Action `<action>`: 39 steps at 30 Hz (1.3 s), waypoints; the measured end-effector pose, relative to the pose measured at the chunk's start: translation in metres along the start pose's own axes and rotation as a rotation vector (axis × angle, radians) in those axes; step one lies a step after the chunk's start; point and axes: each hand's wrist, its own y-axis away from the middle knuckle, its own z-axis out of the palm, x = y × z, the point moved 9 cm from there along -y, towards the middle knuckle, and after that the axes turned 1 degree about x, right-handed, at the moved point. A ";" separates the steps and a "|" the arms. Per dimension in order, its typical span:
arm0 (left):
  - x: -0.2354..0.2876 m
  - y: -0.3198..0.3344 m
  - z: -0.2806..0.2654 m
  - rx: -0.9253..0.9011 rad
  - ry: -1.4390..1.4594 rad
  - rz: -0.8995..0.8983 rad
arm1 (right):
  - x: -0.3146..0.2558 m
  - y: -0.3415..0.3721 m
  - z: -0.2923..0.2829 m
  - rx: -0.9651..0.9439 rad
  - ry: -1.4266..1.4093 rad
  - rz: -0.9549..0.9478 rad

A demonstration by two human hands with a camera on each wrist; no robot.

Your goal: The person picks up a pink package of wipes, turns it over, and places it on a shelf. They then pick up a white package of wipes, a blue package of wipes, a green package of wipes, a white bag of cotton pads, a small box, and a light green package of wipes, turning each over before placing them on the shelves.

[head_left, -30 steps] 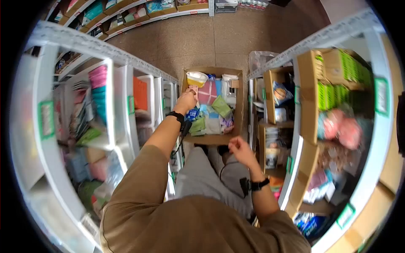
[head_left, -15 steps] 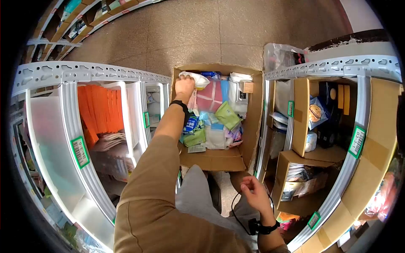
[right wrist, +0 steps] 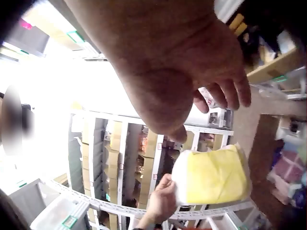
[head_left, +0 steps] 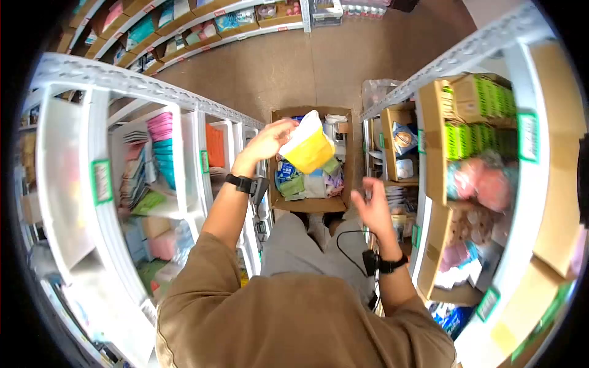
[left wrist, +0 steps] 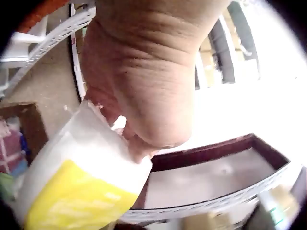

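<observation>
My left hand (head_left: 270, 141) pinches the white end of a yellow-and-white soft plastic packet (head_left: 310, 151), raised over an open cardboard box. In the left wrist view the thumb and fingers grip the packet's white edge (left wrist: 88, 134), its yellow part hanging below. From the right wrist view the packet (right wrist: 216, 175) shows its broad yellow face, the left hand (right wrist: 162, 201) at its white end. My right hand (head_left: 374, 205) hovers to the right of the packet, fingers loosely spread and holding nothing. The cardboard box (head_left: 313, 205) holds many packaged goods, partly hidden behind the packet.
Shelving with white bins (head_left: 67, 178) lines the left side. On the right, cardboard bins (head_left: 434, 147) hold green packs (head_left: 469, 140) and pink bundles (head_left: 494, 184). A further shelf row (head_left: 208, 34) stands across the floor (head_left: 264, 70). A clear plastic bag (head_left: 375, 92) lies beyond the right shelf.
My left hand has taken hold of the yellow-and-white packet in the box and lifted it up toward me. The right hand has risen toward it with its fingers opening.
</observation>
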 end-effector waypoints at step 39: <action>0.370 0.102 -0.014 -0.136 1.244 0.352 | -0.267 0.160 -0.178 0.268 -0.756 -0.415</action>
